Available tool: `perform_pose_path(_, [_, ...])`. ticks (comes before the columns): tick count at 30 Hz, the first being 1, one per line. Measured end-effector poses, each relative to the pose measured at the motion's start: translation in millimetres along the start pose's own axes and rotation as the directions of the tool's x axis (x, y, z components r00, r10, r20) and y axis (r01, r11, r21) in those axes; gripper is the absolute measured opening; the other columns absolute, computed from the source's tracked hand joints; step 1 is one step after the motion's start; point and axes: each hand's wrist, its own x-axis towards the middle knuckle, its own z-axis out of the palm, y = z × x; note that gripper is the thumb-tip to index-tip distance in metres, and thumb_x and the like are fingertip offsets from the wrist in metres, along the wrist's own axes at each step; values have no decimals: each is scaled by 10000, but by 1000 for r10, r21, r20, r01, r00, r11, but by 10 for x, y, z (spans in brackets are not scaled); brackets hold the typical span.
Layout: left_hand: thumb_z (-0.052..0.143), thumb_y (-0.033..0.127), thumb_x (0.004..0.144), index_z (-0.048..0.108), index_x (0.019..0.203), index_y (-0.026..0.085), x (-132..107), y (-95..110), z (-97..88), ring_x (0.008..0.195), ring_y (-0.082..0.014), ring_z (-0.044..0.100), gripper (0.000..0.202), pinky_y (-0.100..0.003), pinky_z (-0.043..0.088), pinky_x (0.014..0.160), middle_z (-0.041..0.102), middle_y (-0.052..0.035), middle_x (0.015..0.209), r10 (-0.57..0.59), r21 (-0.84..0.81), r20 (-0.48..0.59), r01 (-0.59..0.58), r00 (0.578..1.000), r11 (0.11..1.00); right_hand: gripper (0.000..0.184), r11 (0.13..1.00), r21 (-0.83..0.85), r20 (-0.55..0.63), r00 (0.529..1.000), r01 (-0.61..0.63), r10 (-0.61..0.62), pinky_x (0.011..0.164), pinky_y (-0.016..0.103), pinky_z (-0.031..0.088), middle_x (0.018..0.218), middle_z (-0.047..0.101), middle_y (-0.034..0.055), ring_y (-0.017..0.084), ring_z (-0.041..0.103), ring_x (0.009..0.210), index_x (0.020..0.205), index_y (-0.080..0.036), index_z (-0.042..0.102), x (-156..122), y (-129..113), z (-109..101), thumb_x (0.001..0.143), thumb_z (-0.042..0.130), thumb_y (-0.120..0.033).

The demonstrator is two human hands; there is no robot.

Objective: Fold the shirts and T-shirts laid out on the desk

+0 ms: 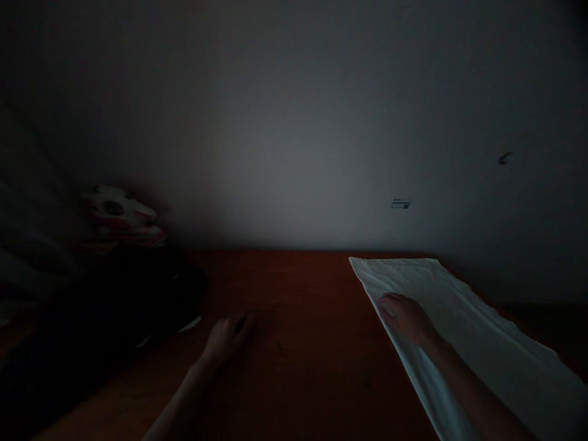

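Observation:
A white cloth (473, 334) lies spread on the right side of the brown wooden table, with small creases along its right edge. On the cloth, near its left edge, rests my right hand (407, 315), palm down with the fingers loosely stretched out. My left hand (226, 338) lies on the bare wood, its thumb and fingers apart around a dark gap and nothing visible in them. Close to its left is a heap of black fabric (124, 300) with small white bits at its lower edge. Dim light hides finer detail of both hands.
The wooden tabletop (294, 367) runs back to a plain grey wall (294, 135). A white and red plush toy (119, 211) sits at the back left, behind the black heap. Pale hanging fabric (27, 226) is at the far left. The wall bears a small label (400, 203).

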Motion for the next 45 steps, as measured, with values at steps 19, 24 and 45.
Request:
perform_pose_path(19, [509, 371, 976, 634, 1295, 261, -132, -31, 131, 1241, -315, 567, 360, -550, 447, 1073, 607, -117, 1389, 238, 115, -120, -225, 964, 968, 665, 972, 220, -132, 990, 81, -52, 1169, 616, 309, 1506, 533, 143, 357, 457, 1416, 1326, -240, 661, -153, -1559, 830, 926, 368, -682])
perform_pose_path(24, [485, 384, 995, 539, 1360, 233, -205, 50, 15, 1210, -271, 589, 398, -463, 477, 1071, 630, -130, 1309, 223, -60, -191, -238, 956, 969, 671, 957, 267, -188, 980, 115, -65, 1113, 635, 380, 1458, 578, 146, 384, 502, 1372, 1262, -268, 698, -139, -1512, 898, 884, 384, -725])
perform_pose_path(45, [370, 501, 983, 685, 1226, 169, -406, -1054, -2124, 1139, -392, 649, 518, -491, 500, 920, 701, -208, 1245, -439, 302, -471, 608, 765, 735, 513, 921, 366, -188, 980, 131, -65, 1126, 621, 379, 1424, 609, 139, 366, 553, 1327, 1198, -249, 736, -161, -1486, 820, 924, 451, -576])
